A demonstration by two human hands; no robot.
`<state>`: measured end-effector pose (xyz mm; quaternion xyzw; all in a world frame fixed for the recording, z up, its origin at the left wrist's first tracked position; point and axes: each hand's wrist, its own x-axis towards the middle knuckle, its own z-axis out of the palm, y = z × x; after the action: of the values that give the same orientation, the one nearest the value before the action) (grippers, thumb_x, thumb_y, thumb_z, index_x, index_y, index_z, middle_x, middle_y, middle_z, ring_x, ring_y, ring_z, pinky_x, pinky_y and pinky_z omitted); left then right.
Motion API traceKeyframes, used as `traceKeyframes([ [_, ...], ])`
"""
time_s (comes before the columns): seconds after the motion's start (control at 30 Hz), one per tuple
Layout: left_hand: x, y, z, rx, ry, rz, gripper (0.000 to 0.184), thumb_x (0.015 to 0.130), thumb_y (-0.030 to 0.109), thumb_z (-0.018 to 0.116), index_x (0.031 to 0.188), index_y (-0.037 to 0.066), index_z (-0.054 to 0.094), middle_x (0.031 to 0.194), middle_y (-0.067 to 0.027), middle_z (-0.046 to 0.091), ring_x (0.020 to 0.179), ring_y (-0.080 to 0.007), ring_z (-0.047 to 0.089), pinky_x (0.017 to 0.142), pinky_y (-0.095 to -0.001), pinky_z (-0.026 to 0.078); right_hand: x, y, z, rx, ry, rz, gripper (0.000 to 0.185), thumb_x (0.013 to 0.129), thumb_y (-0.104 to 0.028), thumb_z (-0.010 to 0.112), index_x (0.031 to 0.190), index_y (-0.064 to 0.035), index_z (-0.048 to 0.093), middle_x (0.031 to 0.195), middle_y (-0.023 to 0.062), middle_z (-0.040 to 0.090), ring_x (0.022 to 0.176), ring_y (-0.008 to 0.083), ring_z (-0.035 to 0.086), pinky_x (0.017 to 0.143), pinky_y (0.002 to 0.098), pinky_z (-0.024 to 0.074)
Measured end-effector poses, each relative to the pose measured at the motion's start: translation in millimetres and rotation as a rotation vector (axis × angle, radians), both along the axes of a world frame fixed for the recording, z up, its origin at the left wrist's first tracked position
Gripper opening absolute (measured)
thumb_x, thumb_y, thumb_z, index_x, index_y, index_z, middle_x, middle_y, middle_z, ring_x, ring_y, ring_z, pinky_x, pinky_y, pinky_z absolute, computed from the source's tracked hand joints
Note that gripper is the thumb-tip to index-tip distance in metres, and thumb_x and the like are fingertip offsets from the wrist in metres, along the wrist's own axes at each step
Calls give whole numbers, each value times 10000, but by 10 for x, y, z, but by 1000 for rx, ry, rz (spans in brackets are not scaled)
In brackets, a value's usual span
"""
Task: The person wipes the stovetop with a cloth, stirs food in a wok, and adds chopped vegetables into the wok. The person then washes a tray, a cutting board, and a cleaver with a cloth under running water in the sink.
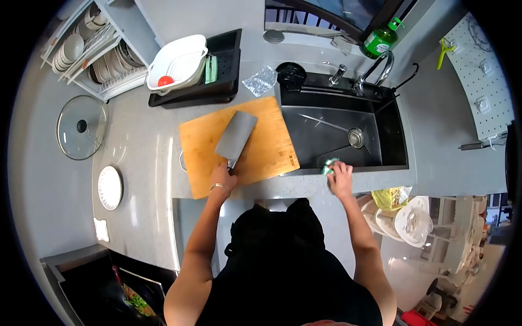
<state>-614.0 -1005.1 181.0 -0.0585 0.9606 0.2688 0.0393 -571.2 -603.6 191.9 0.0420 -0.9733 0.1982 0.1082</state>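
My left hand (223, 180) is closed around the dark handle of a cleaver (236, 136). The broad grey blade lies over the wooden cutting board (272, 127), pointing away from me; whether it touches the wood I cannot tell. At the front rim of the black sink (326, 132), my right hand (341, 178) grips a small green and white cloth or sponge (329, 165), partly hidden by the fingers. Inside the sink a long-handled metal ladle (355, 138) rests with its bowl toward the right.
Behind the board, a white colander (179, 60) with a red item sits in a black tray (232, 73). Crumpled clear plastic (261, 81) lies beside it. A faucet (387, 68) and green soap bottle (379, 42) stand behind the sink. Leftward are a glass lid (81, 141) and white dish (110, 188).
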Motion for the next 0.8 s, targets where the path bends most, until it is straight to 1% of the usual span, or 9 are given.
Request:
traceKeyframes([
  [0.17,-29,72,47,-14,-1,-19,278,625,114,608,888,47,550,836,-184,553,781,-384,555,671,-458,457,-157,242,0,-65,-142,23,248,695,-74,662,918,-56,556,1038,115,502,957,327,444,804,376,404],
  [0.27,-14,389,393,-69,17,-33,273,613,104,614,875,55,555,840,-171,554,769,-376,555,651,-449,461,-404,699,-170,-462,-267,-28,204,738,-77,637,917,-38,546,932,120,539,878,286,503,779,355,413],
  [0.3,-11,502,486,-68,36,-38,269,611,103,617,868,55,555,838,-168,554,763,-374,555,646,-447,462,-509,812,-182,-675,-396,-125,195,770,-88,619,937,-33,534,813,95,553,771,226,537,728,327,425],
  [0.43,-32,960,522,-31,162,-40,229,593,73,626,810,45,557,805,-160,554,751,-367,555,638,-437,466,-983,1269,-140,-723,-272,-48,305,771,-126,637,1038,-66,503,768,56,545,697,164,529,665,316,437],
  [0.47,-47,1079,514,-14,188,-43,224,590,69,627,803,44,558,800,-158,556,752,-365,556,640,-434,467,-1113,1386,-95,-694,-341,-59,441,756,-171,656,1148,-92,470,763,60,542,684,164,531,656,319,441],
  [0.53,-103,1400,578,-8,193,-89,213,586,64,639,785,44,566,793,-152,558,762,-356,562,646,-418,473,-1429,1527,99,-477,-334,-63,614,736,-215,671,1277,-122,394,796,86,569,724,221,569,683,336,452],
  [0.6,-166,1725,629,23,213,-144,219,588,74,648,793,45,574,804,-145,561,767,-348,565,648,-413,475,-1844,1672,155,-410,-308,-71,759,723,-239,674,1365,-147,279,856,140,594,795,306,588,730,375,453],
  [0.73,-383,2370,827,-85,167,-262,250,605,87,642,847,53,588,822,-118,547,787,-322,571,666,-402,479,-2742,1890,101,-311,-337,-50,839,737,-209,647,1407,-162,143,1001,244,578,964,370,557,821,418,429],
  [0.8,-486,2626,924,-90,183,-321,248,605,84,627,848,51,586,824,-116,535,783,-319,568,658,-396,479,-3026,1977,12,-282,-323,15,694,746,-187,637,1348,-162,294,1061,223,569,1006,369,537,837,419,428],
])
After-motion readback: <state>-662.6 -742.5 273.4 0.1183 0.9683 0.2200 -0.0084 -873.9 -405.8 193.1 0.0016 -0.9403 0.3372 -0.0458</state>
